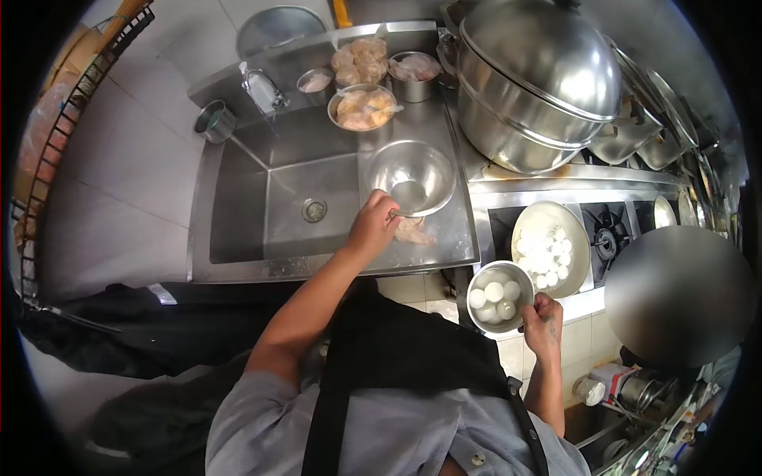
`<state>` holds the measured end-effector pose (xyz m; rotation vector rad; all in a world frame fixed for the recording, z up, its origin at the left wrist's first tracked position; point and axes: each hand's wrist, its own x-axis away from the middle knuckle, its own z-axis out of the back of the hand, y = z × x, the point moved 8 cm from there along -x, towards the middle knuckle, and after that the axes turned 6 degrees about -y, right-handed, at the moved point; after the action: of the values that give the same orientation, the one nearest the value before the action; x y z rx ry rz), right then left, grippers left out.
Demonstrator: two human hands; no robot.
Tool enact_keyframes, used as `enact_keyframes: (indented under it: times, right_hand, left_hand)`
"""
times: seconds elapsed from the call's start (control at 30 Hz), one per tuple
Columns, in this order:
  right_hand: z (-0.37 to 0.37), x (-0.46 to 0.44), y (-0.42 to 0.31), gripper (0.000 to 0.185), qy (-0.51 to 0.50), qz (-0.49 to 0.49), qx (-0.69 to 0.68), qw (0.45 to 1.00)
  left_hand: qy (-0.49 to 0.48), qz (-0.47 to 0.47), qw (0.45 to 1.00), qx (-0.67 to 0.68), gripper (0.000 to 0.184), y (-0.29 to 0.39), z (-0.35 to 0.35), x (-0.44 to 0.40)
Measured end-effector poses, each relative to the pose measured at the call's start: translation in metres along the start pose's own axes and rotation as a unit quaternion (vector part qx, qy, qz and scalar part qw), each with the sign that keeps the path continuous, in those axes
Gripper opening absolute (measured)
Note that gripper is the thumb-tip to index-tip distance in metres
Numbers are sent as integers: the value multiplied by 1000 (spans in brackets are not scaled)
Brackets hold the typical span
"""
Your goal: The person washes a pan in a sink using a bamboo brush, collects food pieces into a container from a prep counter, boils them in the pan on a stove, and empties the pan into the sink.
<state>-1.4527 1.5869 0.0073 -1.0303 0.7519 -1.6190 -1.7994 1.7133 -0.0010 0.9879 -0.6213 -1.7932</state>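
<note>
My left hand (378, 216) pinches the near rim of a metal mixing bowl (381, 163), which sits at the right of the sink and looks nearly bare inside. Just below the bowl, partly covered by it, lies a pale piece that looks like raw meat (414, 231). My right hand (544, 325) is closed on the handle of a small saucepan (475, 279). Several white eggs (494, 291) rest inside the saucepan. Beside it on the stove stands a wide pan (582, 246) holding several smaller white round pieces (548, 252), perhaps in liquid.
A steel sink (278, 198) with a faucet (263, 89) lies ahead. Behind it stand a bowl of bagged food (363, 109) and a metal container (414, 78). A large lidded steamer (532, 95) fills the back right. A bare burner (606, 240) is right of the pan.
</note>
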Motion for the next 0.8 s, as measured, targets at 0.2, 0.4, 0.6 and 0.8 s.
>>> enact_keyframes:
  times: [0.2, 0.4, 0.6, 0.8]
  right_hand:
    - [-44, -32, -42, 16, 37, 28, 6, 999]
    - [-84, -93, -155, 19, 104, 132, 96, 981]
    - [-139, -170, -194, 20, 160, 190, 138, 959]
    - [-190, -210, -171, 11, 211, 320, 143, 912]
  left_hand:
    - [-102, 14, 994, -32, 20, -64, -18, -15]
    - [-172, 0, 985, -15, 20, -79, 23, -30]
    - [-193, -14, 978, 76, 20, -93, 38, -46]
    - [-175, -39, 981, 78, 21, -100, 33, -50]
